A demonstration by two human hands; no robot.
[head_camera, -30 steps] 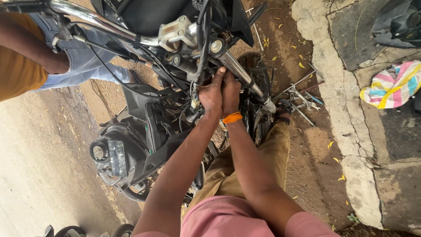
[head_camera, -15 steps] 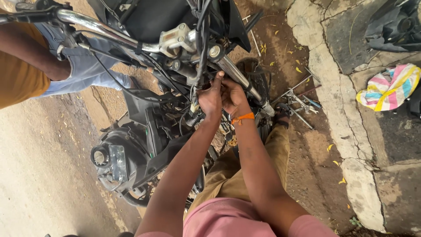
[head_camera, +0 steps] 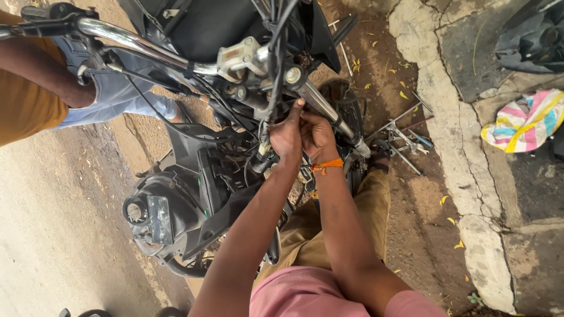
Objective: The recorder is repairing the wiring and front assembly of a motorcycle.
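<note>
both hands, left hand point(head_camera: 286, 136) and right hand point(head_camera: 317, 136), pinch the wiring point(head_camera: 265, 149) just below the slanting chrome handlebar point(head_camera: 147, 50), fingers curled together.

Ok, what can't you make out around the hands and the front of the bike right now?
- Head view: fingertips of left hand and right hand are buried among cables; what they grip is hidden.
- Handlebar is cut off by the left edge.
- Tools on the ground are too small to identify.
- Second person's arm is cropped at the frame edge.
</note>
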